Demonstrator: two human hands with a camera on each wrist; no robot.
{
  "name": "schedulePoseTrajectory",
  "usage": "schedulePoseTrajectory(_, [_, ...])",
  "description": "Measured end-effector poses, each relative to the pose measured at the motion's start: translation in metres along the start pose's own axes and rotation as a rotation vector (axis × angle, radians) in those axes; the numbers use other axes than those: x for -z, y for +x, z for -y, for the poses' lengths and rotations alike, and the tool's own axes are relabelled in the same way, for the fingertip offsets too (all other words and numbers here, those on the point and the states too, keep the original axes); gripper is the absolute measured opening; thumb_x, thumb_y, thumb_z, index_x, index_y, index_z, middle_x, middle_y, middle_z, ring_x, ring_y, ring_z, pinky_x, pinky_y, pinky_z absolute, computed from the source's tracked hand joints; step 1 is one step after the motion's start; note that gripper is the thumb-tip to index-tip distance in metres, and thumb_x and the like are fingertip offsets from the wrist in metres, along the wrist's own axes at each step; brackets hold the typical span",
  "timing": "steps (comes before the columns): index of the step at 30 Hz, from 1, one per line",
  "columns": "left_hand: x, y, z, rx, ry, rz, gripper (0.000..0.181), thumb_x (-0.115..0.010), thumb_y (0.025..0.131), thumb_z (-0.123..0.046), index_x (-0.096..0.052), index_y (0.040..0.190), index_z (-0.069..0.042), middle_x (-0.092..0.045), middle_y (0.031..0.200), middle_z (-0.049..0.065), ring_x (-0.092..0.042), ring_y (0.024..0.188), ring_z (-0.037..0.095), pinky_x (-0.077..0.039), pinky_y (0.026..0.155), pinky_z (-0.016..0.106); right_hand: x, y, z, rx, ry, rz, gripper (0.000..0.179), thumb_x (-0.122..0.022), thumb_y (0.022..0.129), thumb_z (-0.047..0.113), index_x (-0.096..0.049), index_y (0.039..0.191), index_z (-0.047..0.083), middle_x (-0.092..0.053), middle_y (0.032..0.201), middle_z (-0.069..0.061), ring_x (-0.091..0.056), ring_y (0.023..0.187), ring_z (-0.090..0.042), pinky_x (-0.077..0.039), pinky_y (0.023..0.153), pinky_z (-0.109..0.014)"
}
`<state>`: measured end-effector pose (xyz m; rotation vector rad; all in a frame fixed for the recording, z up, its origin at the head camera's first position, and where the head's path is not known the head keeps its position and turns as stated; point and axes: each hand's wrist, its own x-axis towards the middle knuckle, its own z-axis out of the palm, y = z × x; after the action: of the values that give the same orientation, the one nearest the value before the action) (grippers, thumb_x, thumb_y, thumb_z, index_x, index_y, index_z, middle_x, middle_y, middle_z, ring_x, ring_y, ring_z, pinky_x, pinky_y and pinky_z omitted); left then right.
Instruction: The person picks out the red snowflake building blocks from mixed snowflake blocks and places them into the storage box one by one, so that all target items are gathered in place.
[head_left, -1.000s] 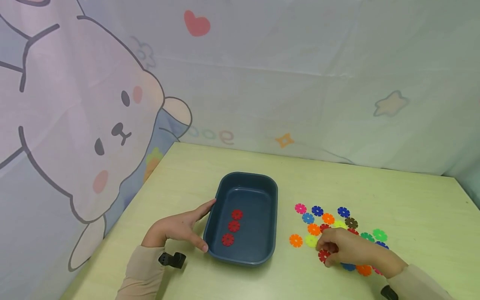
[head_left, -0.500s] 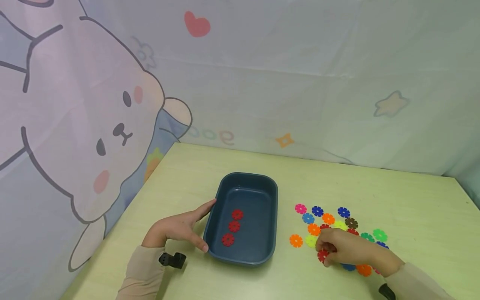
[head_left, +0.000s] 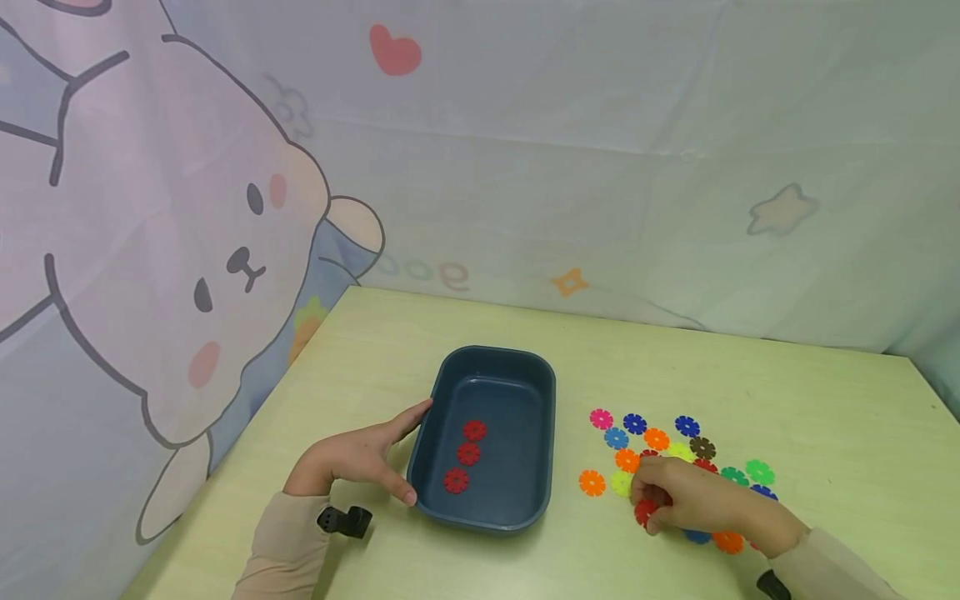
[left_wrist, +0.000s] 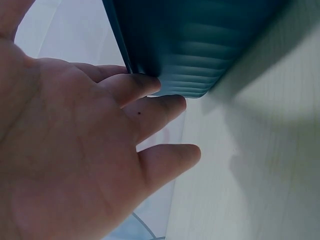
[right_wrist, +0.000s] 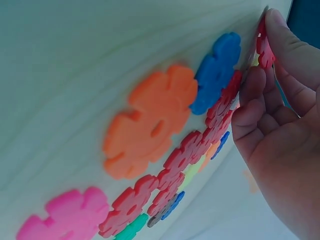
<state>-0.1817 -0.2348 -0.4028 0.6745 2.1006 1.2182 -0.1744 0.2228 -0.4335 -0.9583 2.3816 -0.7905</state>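
Observation:
A dark blue rectangular tray (head_left: 517,433) stands on the table, with three red snowflake discs (head_left: 468,454) lying in a line inside it. My left hand (head_left: 356,458) rests against the tray's left side, thumb and fingers spread; in the left wrist view its fairly straight fingers touch the tray's outer wall (left_wrist: 195,50). To the right, my right hand (head_left: 693,496) pinches a red snowflake disc (head_left: 644,512) between thumb and fingers, low over the table. The right wrist view shows that red disc (right_wrist: 264,45) tilted on edge near the thumb tip.
Around and under my right hand lie several flat snowflake discs, among them an orange one (head_left: 592,482), a pink one (head_left: 601,418), a brown one (head_left: 702,447) and a light green one (head_left: 760,472). A printed cloth (head_left: 525,167) hangs behind the table (head_left: 420,325).
My right hand has shifted very slightly left, and the red disc at its fingertips has moved a little with it. My left hand and the tray stay put.

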Motion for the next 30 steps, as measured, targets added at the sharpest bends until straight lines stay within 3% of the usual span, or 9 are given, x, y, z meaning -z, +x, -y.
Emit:
schedulePoseTrajectory(12, [0.0,0.0,0.0,-0.015,-0.002,0.005,0.127,-0.086,0.072,-0.031,0.007,0.154,-0.004,0.004,0.161,0.017,0.001,0.147,0.038,-0.01,0.114,0.059,0.002,-0.002,0.001,0.031,0.016,-0.005,0.015,-0.072,0.085,0.008,-0.063,0.09,0.02,-0.056,0.083,0.013,-0.05,0.075,-0.003,-0.049,0.066,-0.021])
schedulePoseTrajectory(24, [-0.001,-0.001,-0.001,-0.016,-0.003,0.009,0.127,-0.086,0.072,-0.032,0.007,0.154,-0.005,0.004,0.161,0.017,0.001,0.147,0.039,-0.011,0.114,0.059,0.012,0.0,0.007,0.01,0.052,-0.011,0.009,-0.067,0.09,0.01,-0.063,0.087,0.017,-0.059,0.082,0.012,-0.051,0.071,-0.002,-0.049,0.063,-0.021])
schedulePoseTrajectory(30, [0.0,0.0,-0.001,-0.02,0.005,0.003,0.127,-0.086,0.072,-0.032,0.007,0.154,-0.005,0.004,0.161,0.016,0.001,0.147,0.038,-0.01,0.114,0.059,0.028,0.003,0.017,0.079,0.023,-0.065,0.005,-0.066,0.091,0.012,-0.062,0.088,0.013,-0.059,0.082,0.011,-0.052,0.072,-0.002,-0.05,0.064,-0.021])
